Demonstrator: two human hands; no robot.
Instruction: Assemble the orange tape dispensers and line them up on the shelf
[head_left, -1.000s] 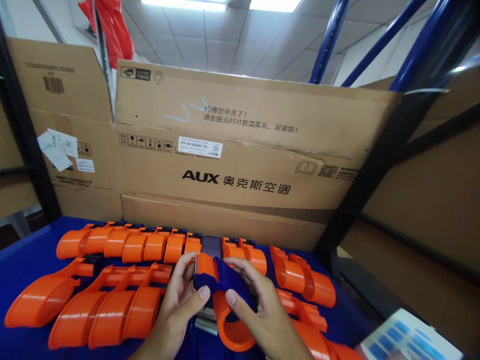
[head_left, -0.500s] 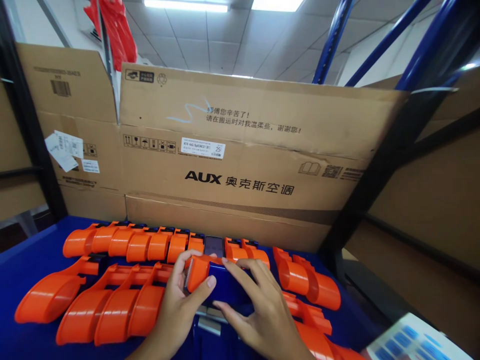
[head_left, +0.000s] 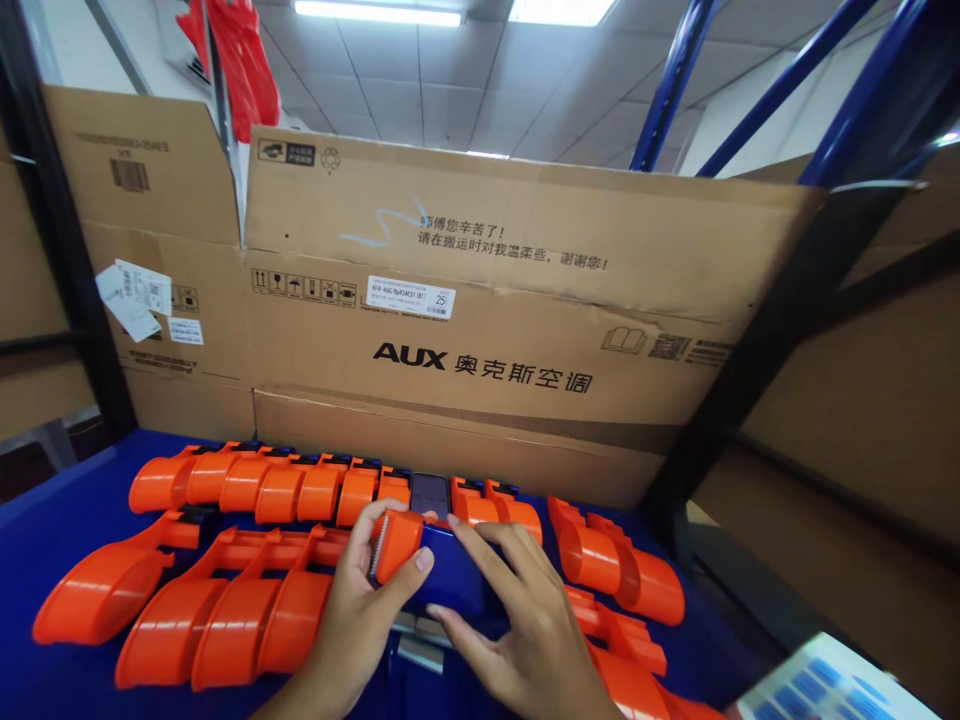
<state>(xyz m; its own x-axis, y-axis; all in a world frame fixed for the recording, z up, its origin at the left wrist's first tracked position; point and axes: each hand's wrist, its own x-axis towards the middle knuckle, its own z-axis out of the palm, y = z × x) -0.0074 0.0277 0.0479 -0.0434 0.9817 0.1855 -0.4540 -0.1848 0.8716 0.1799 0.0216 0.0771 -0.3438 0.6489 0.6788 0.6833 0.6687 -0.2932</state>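
Note:
Both my hands hold an orange and blue tape dispenser (head_left: 420,560) low over the blue table (head_left: 52,500). My left hand (head_left: 360,610) grips its orange front end with the serrated blade, thumb on top. My right hand (head_left: 517,620) lies over the blue body, fingers spread and pressing on it. A dark phone (head_left: 429,492) stands just behind the dispenser. Orange dispenser shells (head_left: 225,610) lie in rows to the left, and more orange shells (head_left: 615,570) lie to the right.
A back row of orange dispensers (head_left: 262,485) lines the foot of a large AUX cardboard box (head_left: 487,300). A blue and black rack post (head_left: 750,330) rises on the right. A sheet of blue labels (head_left: 832,685) lies at the lower right.
The dispenser was tipped up with its orange ring toward me; it now lies lower and flatter, with my right hand spread over its blue body. The view shifted slightly.

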